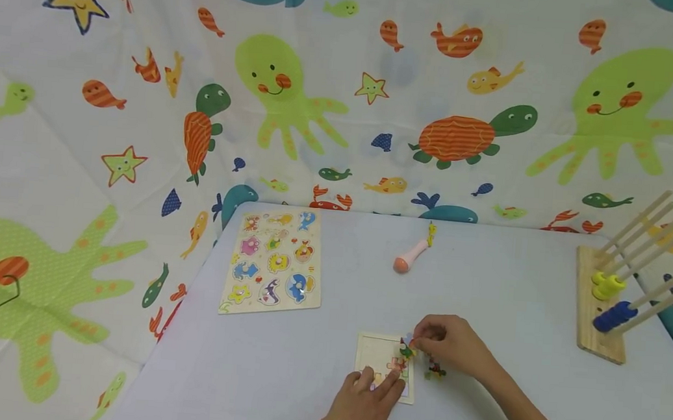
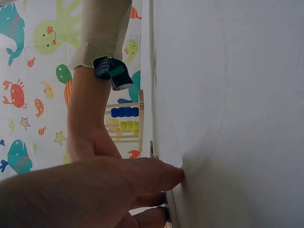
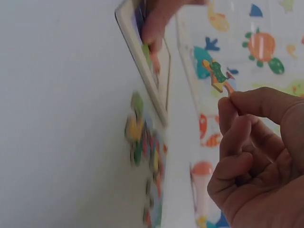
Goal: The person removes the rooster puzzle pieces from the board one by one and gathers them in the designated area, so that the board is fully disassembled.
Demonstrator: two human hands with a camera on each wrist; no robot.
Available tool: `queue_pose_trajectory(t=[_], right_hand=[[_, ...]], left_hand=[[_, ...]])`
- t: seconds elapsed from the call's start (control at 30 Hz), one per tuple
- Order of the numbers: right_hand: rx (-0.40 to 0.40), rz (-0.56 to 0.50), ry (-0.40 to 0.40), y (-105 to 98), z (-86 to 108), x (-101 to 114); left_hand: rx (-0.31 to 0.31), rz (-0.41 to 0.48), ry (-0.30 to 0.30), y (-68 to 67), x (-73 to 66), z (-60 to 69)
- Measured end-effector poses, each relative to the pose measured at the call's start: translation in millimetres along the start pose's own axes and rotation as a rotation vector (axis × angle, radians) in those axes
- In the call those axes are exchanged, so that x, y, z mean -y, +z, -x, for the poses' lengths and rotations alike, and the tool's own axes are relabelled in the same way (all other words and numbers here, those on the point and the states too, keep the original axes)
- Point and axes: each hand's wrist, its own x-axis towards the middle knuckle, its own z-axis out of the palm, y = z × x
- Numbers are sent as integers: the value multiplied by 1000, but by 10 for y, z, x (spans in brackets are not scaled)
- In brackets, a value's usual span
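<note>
White tabletop (image 1: 278,375), animal board (image 1: 261,266) sitting well left of a wooden puzzle frame (image 1: 373,352). Left hand (image 1: 365,407) is pressing on the frame, fingers stretched out, not gripping anything. Right hand (image 1: 450,341) is curled, thumb and finger pinched together. Loose pieces (image 1: 435,370) are bunched just right of the frame. The pinched green-and-orange piece (image 3: 218,72) is at the fingertips, over the frame's far right corner.

Puzzle piece (image 3: 219,75) in right hand (image 1: 454,346): green and orange. Puzzle board (image 1: 373,352) under left hand (image 1: 362,407): cream. Bead stand (image 1: 591,319), right of both hands: yellow beads (image 1: 608,289), blue beads (image 1: 615,317). Backdrop (image 1: 347,61) beyond hands: white, multicoloured sea-animal print.
</note>
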Motion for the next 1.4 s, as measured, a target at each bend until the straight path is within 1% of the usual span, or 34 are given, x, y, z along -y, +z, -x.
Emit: queue_pose_trajectory(t=[0.07, 0.17, 0.27, 0.37, 0.57, 0.8, 0.97, 1.27, 1.4], right_hand=[[-12, -2, 46, -98, 66, -43], [-23, 12, 97, -215, 187, -135], [-13, 17, 138, -293, 320, -232], [-1, 20, 177, -338, 445, -303], [13, 18, 200, -344, 589, -385], [-20, 56, 226, -282, 617, -419], [-40, 101, 236, -242, 589, -409], [-78, 217, 188, -188, 587, -410], [-86, 250, 183, -173, 584, -408]], left_hand=[[8, 4, -8, -10, -5, 1], [1, 0, -8, -15, -8, 7], [-5, -2, -7, -6, -8, 11], [4, 13, -6, -4, -8, 12], [13, 19, -9, -1, -10, 14], [-1, 32, -2, 1, -2, 22], [13, 43, 0, -2, 4, 20], [20, 45, -3, -34, 2, 28], [14, 49, -1, -29, 4, 26]])
